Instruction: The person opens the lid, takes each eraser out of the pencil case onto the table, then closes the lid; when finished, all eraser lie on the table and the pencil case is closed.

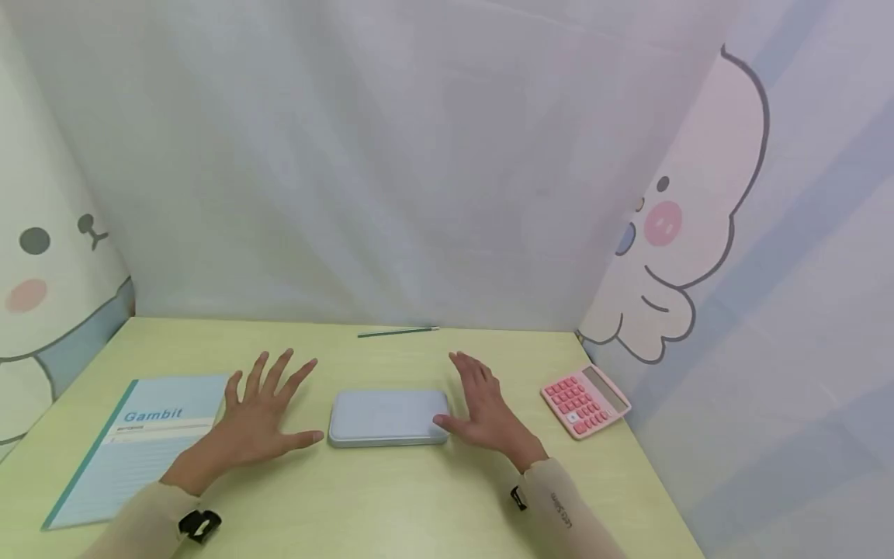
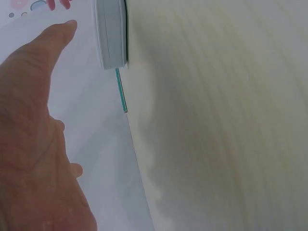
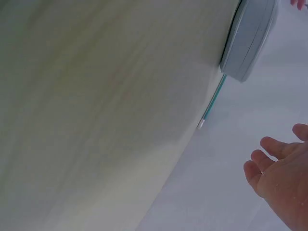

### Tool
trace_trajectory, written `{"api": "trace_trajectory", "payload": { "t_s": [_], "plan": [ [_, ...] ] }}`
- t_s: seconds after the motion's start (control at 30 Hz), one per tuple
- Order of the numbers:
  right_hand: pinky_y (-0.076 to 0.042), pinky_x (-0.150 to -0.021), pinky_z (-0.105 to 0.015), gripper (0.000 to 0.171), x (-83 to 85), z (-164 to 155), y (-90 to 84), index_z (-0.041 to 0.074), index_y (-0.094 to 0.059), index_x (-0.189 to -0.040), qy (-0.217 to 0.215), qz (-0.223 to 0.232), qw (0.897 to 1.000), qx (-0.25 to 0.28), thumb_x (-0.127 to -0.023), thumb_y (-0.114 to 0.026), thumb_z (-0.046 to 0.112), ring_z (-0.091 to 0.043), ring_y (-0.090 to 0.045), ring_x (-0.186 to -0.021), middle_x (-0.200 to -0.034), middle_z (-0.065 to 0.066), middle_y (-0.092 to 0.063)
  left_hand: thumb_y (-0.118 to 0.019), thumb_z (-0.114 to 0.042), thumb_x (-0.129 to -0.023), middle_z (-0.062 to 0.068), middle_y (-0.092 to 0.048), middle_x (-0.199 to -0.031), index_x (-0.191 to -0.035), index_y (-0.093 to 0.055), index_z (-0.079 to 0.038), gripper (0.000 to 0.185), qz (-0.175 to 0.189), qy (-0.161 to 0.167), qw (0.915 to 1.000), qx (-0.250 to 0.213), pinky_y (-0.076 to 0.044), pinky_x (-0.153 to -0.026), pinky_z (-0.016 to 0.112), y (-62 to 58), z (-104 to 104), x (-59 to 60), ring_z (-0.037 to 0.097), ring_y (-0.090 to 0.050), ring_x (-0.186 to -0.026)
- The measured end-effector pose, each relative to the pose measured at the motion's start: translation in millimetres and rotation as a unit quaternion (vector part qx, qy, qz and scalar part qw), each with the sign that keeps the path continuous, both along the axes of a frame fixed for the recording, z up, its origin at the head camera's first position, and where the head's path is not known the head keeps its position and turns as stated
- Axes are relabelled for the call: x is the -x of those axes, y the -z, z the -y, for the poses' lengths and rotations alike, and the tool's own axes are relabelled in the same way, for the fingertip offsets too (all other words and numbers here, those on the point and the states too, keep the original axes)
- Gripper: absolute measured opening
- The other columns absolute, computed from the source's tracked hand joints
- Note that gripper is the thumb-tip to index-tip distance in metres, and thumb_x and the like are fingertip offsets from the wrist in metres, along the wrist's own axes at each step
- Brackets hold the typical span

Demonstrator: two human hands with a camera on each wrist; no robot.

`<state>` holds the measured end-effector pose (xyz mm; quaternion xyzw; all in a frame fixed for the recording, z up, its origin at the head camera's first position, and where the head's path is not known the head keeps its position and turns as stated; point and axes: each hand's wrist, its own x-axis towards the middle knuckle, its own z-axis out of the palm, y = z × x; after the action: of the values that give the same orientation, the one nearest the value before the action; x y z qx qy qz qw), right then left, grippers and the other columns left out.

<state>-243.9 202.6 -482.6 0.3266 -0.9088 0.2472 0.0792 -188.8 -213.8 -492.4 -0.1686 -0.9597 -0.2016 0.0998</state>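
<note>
Because it lies flat and shut between the two hands, the case looks set down ready to be taken from either end:

Case: pale blue-grey tin [image 1: 388, 417], lid closed, in the middle of the desk [image 1: 391, 505], nearer the front edge than the back.

Left hand: left hand [image 1: 261, 415] just beside the case's left end, fingers spread and straight, thumb pointing at the case; whether it touches the desk I cannot tell (it holds nothing).

Right hand: right hand [image 1: 485, 411] at the case's right end, fingers relaxed and extended, thumb at or touching the near right corner, gripping nothing.

Pen: thin green pen [image 1: 398, 332] along the back edge, well apart from the hands.

Notebook: blue "Gambit" notebook [image 1: 136, 442] by the left edge, partly under the left wrist.

Calculator: pink calculator [image 1: 585, 401] near the right edge.
</note>
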Motion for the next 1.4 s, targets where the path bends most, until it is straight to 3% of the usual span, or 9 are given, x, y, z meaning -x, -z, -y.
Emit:
{"api": "trace_trajectory", "payload": {
  "t_s": [0.3, 0.43, 0.5, 0.63, 0.8, 1.17, 1.4],
  "plan": [
    [-0.027, -0.123, -0.071, 0.104, -12.2, 30.0, 3.9, 0.018, -0.023, -0.171, 0.016, 0.156, 0.988, 0.016, -0.091, -0.081, 0.052, -0.042, -0.032, -0.159, -0.175, -0.009, -0.032, -0.089, -0.056, -0.079, 0.027, -0.034, -0.169, -0.169, -0.028, -0.018, 0.115, 0.001, 0.074, 0.9927, -0.095, -0.035, -0.102, 0.083, 14.7, -31.6, 7.0, 0.060, -0.032, -0.152],
    [-0.033, -0.121, -0.068, 0.106, -13.4, 37.9, 9.2, 0.018, -0.025, -0.170, 0.017, 0.190, 0.981, 0.024, -0.088, -0.085, 0.048, -0.037, -0.037, -0.155, -0.174, -0.007, -0.036, -0.090, -0.050, -0.083, 0.027, -0.038, -0.168, -0.169, -0.028, -0.015, 0.112, 0.029, 0.110, 0.9838, -0.138, -0.041, -0.104, 0.082, 17.3, -41.3, 10.7, 0.057, -0.041, -0.148],
    [-0.036, -0.121, -0.065, 0.107, -13.8, 39.2, 11.3, 0.017, -0.025, -0.170, 0.016, 0.196, 0.980, 0.026, -0.087, -0.087, 0.045, -0.035, -0.039, -0.153, -0.174, -0.006, -0.036, -0.090, -0.049, -0.083, 0.026, -0.041, -0.166, -0.170, -0.027, -0.015, 0.112, 0.047, 0.118, 0.9805, -0.151, -0.046, -0.105, 0.073, 19.2, -46.0, 12.4, 0.051, -0.047, -0.144],
    [-0.041, -0.120, -0.060, 0.108, -14.2, 40.4, 14.6, 0.015, -0.027, -0.169, 0.015, 0.190, 0.981, 0.032, -0.086, -0.089, 0.042, -0.033, -0.041, -0.150, -0.172, -0.008, -0.038, -0.092, -0.048, -0.082, 0.022, -0.048, -0.162, -0.170, -0.028, -0.021, 0.112, 0.073, 0.108, 0.9773, -0.167, -0.051, -0.102, 0.057, 23.0, -56.0, 14.6, 0.038, -0.054, -0.135],
    [-0.042, -0.119, -0.059, 0.107, -14.6, 41.9, 21.6, 0.013, -0.030, -0.168, 0.018, 0.170, 0.984, 0.043, -0.085, -0.090, 0.041, -0.033, -0.043, -0.149, -0.170, -0.011, -0.041, -0.093, -0.047, -0.081, 0.020, -0.050, -0.161, -0.169, -0.031, -0.025, 0.110, 0.078, 0.087, 0.9776, -0.175, -0.049, -0.104, 0.058, 28.4, -66.3, 14.0, 0.037, -0.054, -0.136],
    [-0.042, -0.120, -0.060, 0.104, -19.1, 48.0, 33.4, 0.017, -0.034, -0.165, 0.039, 0.150, 0.985, 0.082, -0.083, -0.092, 0.042, -0.032, -0.040, -0.151, -0.167, -0.011, -0.042, -0.095, -0.045, -0.076, 0.016, -0.053, -0.159, -0.163, -0.041, -0.023, 0.105, 0.029, 0.052, 0.9834, -0.171, -0.042, -0.102, 0.059, 37.0, -82.9, 12.4, 0.041, -0.052, -0.137],
    [-0.046, -0.117, -0.052, 0.098, -19.7, 42.7, 46.3, 0.017, -0.039, -0.160, 0.041, 0.055, 0.996, 0.050, -0.083, -0.090, 0.052, -0.027, -0.047, -0.145, -0.160, -0.007, -0.049, -0.092, -0.049, -0.078, 0.013, -0.053, -0.157, -0.163, -0.042, -0.024, 0.101, -0.010, 0.065, 0.9903, -0.123, -0.042, -0.104, 0.061, 48.6, -85.2, 13.2, 0.042, -0.052, -0.140]
  ]
}}
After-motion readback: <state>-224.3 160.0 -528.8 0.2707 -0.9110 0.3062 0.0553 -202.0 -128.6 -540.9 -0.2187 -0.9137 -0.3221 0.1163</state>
